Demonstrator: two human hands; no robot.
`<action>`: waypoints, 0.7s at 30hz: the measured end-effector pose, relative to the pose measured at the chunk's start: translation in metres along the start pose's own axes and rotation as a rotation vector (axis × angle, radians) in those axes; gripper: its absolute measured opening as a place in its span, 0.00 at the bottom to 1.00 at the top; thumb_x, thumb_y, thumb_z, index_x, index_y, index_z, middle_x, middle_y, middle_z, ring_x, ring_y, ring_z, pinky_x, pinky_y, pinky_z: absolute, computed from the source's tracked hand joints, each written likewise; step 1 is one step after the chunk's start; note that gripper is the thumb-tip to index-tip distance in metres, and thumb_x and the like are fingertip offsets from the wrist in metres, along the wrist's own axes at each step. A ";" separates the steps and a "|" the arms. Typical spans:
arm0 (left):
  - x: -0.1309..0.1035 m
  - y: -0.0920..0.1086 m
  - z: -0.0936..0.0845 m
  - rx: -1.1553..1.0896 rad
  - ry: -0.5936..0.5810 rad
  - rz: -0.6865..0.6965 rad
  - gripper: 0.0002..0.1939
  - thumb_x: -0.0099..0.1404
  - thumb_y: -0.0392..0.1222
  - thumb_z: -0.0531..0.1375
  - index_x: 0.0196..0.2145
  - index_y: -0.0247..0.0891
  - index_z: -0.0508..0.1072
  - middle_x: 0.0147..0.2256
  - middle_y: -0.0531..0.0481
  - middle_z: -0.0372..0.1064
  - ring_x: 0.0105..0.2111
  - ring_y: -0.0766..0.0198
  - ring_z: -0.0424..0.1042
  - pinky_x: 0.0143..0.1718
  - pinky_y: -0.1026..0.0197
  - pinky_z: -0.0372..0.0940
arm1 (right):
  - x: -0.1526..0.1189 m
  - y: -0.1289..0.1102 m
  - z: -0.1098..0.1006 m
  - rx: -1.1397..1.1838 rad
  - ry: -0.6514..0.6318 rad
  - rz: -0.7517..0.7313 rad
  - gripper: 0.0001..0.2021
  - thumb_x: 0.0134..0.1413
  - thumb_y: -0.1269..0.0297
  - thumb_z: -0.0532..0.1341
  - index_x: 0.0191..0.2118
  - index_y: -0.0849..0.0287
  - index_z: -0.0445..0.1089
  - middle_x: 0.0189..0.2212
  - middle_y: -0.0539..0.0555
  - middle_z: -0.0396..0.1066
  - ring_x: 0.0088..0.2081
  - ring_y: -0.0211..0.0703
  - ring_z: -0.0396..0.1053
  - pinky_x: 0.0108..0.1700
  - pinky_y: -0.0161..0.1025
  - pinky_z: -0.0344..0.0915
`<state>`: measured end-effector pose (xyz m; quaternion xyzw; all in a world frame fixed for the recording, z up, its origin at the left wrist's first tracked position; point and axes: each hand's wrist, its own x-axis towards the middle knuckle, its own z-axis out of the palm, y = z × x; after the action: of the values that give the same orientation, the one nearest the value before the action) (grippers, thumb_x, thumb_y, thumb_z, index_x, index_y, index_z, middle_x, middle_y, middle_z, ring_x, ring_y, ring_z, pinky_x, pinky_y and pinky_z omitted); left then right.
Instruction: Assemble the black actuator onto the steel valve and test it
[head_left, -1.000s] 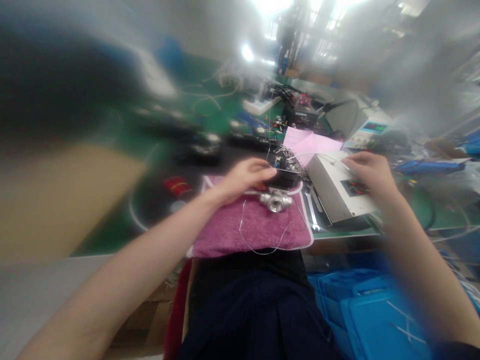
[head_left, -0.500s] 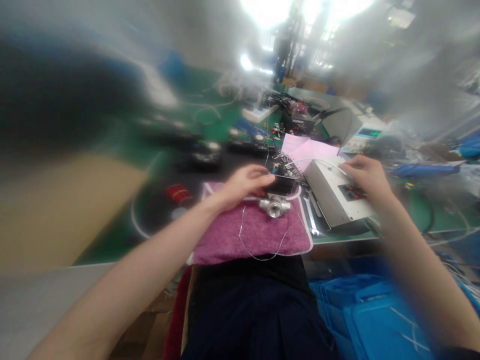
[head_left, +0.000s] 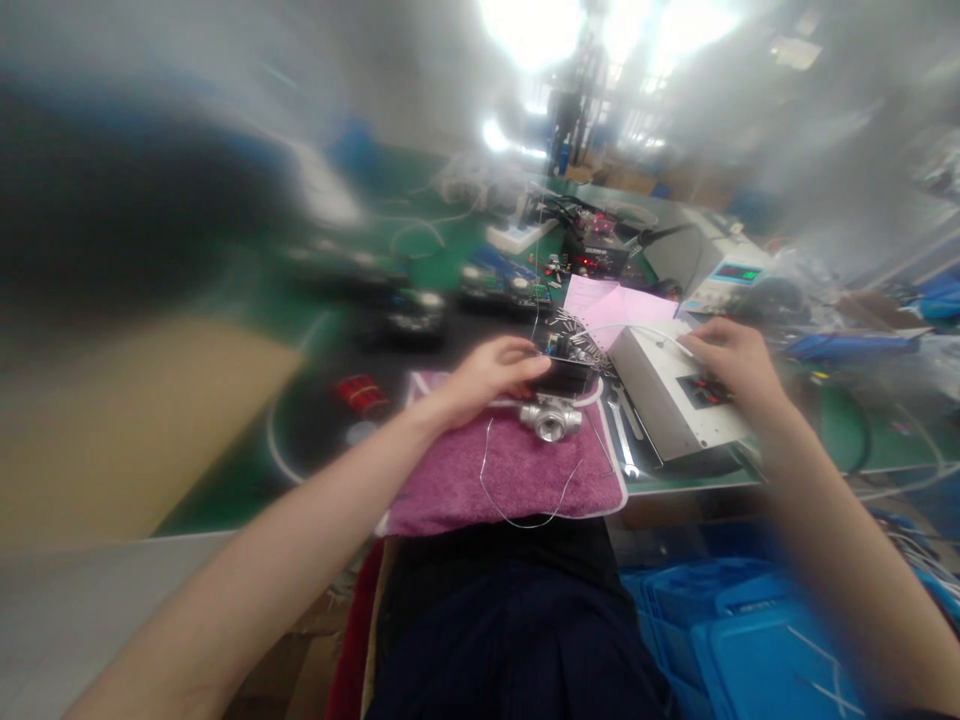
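Observation:
My left hand (head_left: 504,372) is closed on the side of a black actuator housing (head_left: 566,377), its thumb along the near edge. The housing's top is uncovered, with small parts showing inside. Under it, a silver metal valve body (head_left: 551,420) with round ports rests on a purple towel (head_left: 517,480). A white cable (head_left: 637,328) runs from the housing over to a light grey control box (head_left: 652,385). My right hand (head_left: 731,360) is at the top right of that box, fingers curled together by the cable. What its fingertips hold or press is hidden.
Two wrenches (head_left: 624,435) lie between towel and box. Behind are loose metal pins (head_left: 589,340), pink paper sheets (head_left: 622,303) and a power supply (head_left: 724,270) with a green display. A thin wire (head_left: 517,522) loops over the towel. Blue bins (head_left: 750,620) stand below the table edge at right.
The view has tilted slightly, so everything sits a little lower. Both hands keep their places on the actuator housing and at the control box.

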<state>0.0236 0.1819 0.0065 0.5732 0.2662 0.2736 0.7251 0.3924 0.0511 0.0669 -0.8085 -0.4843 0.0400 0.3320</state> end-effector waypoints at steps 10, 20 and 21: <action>0.000 0.000 0.000 0.011 -0.002 0.000 0.34 0.61 0.54 0.72 0.58 0.35 0.69 0.53 0.36 0.75 0.34 0.64 0.78 0.36 0.60 0.73 | -0.001 0.001 0.001 0.024 0.003 0.001 0.15 0.51 0.50 0.70 0.35 0.56 0.79 0.28 0.52 0.77 0.28 0.43 0.70 0.34 0.41 0.64; 0.000 0.000 -0.001 0.012 -0.008 0.012 0.34 0.61 0.55 0.72 0.58 0.35 0.70 0.51 0.36 0.76 0.33 0.64 0.77 0.35 0.60 0.73 | 0.000 0.003 0.001 0.024 0.006 -0.006 0.13 0.51 0.51 0.70 0.34 0.56 0.79 0.29 0.51 0.77 0.29 0.43 0.71 0.34 0.40 0.64; 0.000 0.000 0.000 0.015 -0.009 0.013 0.34 0.61 0.55 0.72 0.58 0.35 0.70 0.52 0.36 0.76 0.34 0.64 0.77 0.35 0.60 0.73 | 0.000 0.003 0.001 0.023 0.007 -0.001 0.13 0.51 0.51 0.70 0.34 0.56 0.79 0.29 0.51 0.78 0.29 0.43 0.71 0.34 0.40 0.64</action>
<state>0.0233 0.1822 0.0064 0.5814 0.2614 0.2737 0.7203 0.3944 0.0508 0.0648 -0.8047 -0.4828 0.0424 0.3429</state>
